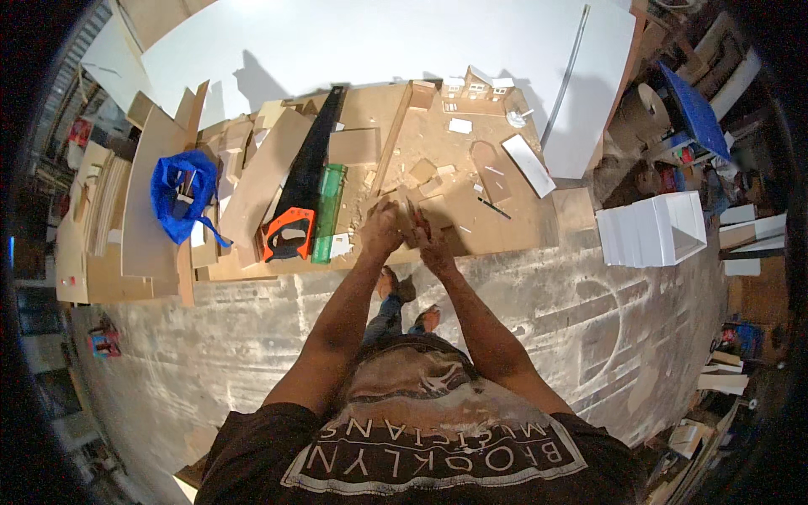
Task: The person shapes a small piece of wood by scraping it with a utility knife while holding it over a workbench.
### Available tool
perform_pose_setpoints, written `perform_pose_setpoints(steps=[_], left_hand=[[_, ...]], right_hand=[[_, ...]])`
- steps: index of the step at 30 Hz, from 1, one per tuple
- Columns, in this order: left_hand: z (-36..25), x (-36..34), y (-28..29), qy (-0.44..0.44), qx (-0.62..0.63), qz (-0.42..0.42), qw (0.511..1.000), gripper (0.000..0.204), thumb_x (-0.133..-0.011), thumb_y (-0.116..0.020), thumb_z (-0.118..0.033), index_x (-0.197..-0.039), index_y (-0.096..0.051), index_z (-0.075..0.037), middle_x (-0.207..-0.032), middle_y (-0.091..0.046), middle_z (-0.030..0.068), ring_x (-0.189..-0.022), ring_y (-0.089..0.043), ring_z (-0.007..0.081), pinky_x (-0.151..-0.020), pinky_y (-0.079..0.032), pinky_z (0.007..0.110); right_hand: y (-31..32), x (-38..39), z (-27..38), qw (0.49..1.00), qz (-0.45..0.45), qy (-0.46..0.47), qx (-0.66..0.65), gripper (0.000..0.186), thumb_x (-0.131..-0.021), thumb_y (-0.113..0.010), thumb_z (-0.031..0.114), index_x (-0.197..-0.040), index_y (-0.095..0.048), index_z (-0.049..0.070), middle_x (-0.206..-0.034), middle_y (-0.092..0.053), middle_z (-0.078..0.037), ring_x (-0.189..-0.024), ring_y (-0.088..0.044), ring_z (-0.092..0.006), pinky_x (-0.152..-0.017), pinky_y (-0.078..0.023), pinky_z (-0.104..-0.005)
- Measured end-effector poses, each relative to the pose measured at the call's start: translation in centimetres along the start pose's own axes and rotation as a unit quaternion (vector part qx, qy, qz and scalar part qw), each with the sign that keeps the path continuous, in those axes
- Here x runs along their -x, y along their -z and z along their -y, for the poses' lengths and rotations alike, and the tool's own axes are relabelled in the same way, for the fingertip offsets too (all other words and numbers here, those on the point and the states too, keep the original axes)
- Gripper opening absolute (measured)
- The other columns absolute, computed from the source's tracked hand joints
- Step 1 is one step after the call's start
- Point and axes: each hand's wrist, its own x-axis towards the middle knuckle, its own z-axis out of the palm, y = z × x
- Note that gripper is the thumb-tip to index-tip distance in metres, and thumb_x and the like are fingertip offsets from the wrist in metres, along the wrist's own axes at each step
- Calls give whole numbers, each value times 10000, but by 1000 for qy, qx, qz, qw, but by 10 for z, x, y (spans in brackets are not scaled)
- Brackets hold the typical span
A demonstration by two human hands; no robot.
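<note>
Both hands meet at the near edge of a brown work board (515,229). My left hand (382,231) is closed, its fingers bent around something small that I cannot make out. Beside it, my right hand (433,247) grips a small red-handled tool (422,222), whose tip points away from me toward the left hand's fingers. Just beyond lie small wood offcuts (423,172) and scattered chips. A dark pen-like stick (494,208) rests to the right. At the far edge stands a small wooden model house (478,87).
A handsaw (290,237) with an orange handle and a long green case (329,210) lie left of my hands. Farther left are a blue bag (157,195) and leaning boards (151,206). White boxes (627,239) stand at right. A white panel (370,42) spans the back.
</note>
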Motion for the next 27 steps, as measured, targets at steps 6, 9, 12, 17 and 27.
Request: perform_pose_setpoints(steps=[6,9,12,17,27], left_hand=[[-5,-2,-2,-10,-7,-6,1000,548,-656,-800,-168,-1150,-584,-75,-1233,-597,158,-1122,-589,374,-918,-519,449],[-5,-2,-2,-12,8,-38,999,484,-667,-790,-159,-1097,-587,-70,-1194,-610,167,-1083,-606,384,-911,-518,460],[-5,-7,-3,-14,-32,38,999,392,-807,-673,-208,-1160,-599,-54,-1354,-520,131,-1185,-557,346,-902,-543,424],[11,-7,-21,-38,-3,-10,999,369,-806,-689,-220,-1145,-623,-91,-1320,-558,128,-1176,-570,329,-903,-543,433],[34,-9,-38,-42,-41,16,998,425,-806,-699,-223,-1209,-614,-115,-1437,-489,88,-1222,-545,328,-964,-514,421]], right_hand=[[-10,-20,6,981,4,126,149,275,-1002,-421,213,-1130,-523,-8,-932,-607,-288,-858,-607,-473,-683,-509,-508],[-17,-20,4,987,6,66,146,248,-991,-418,190,-1121,-523,8,-954,-593,-309,-840,-589,-505,-667,-507,-525],[-12,-29,-1,964,-2,187,186,233,-959,-445,147,-1101,-528,-19,-877,-605,-305,-788,-592,-514,-674,-510,-534],[-7,-39,25,968,102,32,228,248,-860,-524,90,-1026,-546,-93,-863,-629,-333,-862,-614,-520,-723,-516,-550],[8,25,43,948,176,-103,245,400,-896,-511,148,-1245,-438,-33,-880,-641,-329,-843,-644,-486,-742,-531,-538]])
